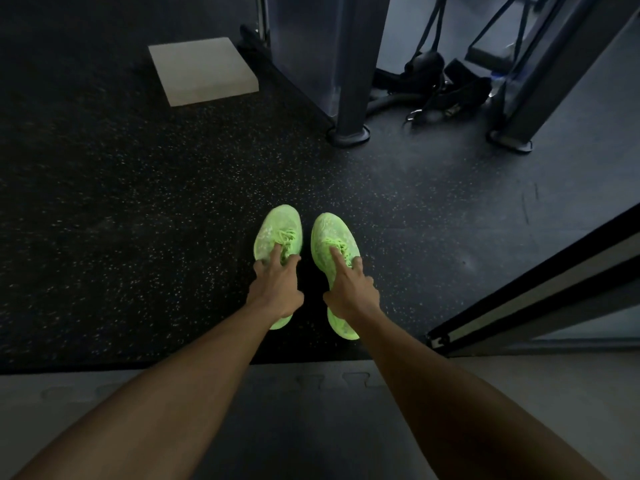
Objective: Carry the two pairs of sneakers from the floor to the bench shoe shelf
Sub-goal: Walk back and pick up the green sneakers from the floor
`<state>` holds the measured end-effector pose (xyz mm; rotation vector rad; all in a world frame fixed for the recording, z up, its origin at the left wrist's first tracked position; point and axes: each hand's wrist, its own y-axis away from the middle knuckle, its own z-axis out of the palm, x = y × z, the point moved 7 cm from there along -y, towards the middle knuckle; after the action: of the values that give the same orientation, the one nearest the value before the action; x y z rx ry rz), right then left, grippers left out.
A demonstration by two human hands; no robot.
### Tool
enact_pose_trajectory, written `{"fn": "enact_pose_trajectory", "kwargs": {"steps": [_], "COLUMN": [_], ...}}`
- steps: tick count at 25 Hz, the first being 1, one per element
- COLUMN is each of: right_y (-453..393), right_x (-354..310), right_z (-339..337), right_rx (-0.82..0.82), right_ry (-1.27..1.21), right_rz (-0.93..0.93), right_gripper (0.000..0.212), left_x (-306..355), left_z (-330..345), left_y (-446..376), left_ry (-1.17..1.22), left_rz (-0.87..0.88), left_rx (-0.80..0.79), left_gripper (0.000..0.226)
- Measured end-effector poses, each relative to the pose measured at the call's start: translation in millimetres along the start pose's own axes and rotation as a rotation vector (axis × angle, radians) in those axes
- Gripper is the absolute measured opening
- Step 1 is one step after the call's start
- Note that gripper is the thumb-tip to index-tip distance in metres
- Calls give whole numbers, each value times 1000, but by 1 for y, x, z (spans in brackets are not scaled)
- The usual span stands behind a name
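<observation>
A pair of neon green sneakers stands side by side on the dark speckled floor, toes pointing away from me. My left hand (277, 284) is on the left sneaker (278, 230), fingers hooked into its opening near the laces. My right hand (349, 285) grips the right sneaker (332, 233) the same way, index finger lying along the tongue. Both heels are partly hidden under my hands. No second pair and no bench shelf are in view.
A pale flat block (202, 71) lies on the floor at the back left. Metal machine posts (349, 81) with black straps and handles (436, 88) stand at the back right. A dark slanted frame (540, 289) runs along the right. A grey mat edge (311, 372) lies near me.
</observation>
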<state>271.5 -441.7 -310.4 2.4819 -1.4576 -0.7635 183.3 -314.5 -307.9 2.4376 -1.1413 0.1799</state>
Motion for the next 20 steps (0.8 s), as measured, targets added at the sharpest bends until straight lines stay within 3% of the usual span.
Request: {"fn": "enact_pose_trajectory", "kwargs": {"steps": [3, 10, 15, 20], "right_y": [0, -3, 2, 12], "right_x": [-22, -21, -22, -18], "right_z": [5, 17, 15, 10], "right_rx": [-18, -150, -73, 5], "right_ry": [-43, 0, -44, -99], "right_rz": [-15, -6, 8, 56], "right_gripper": [93, 94, 83, 83], "left_x": [4, -5, -4, -5], "left_z": [1, 10, 10, 6], "left_y": [0, -4, -3, 10], "left_ry": [-16, 135, 121, 165], "left_rz": [21, -229, -234, -214], "left_rx": [-25, -122, -103, -56], "left_gripper": [92, 89, 72, 70]}}
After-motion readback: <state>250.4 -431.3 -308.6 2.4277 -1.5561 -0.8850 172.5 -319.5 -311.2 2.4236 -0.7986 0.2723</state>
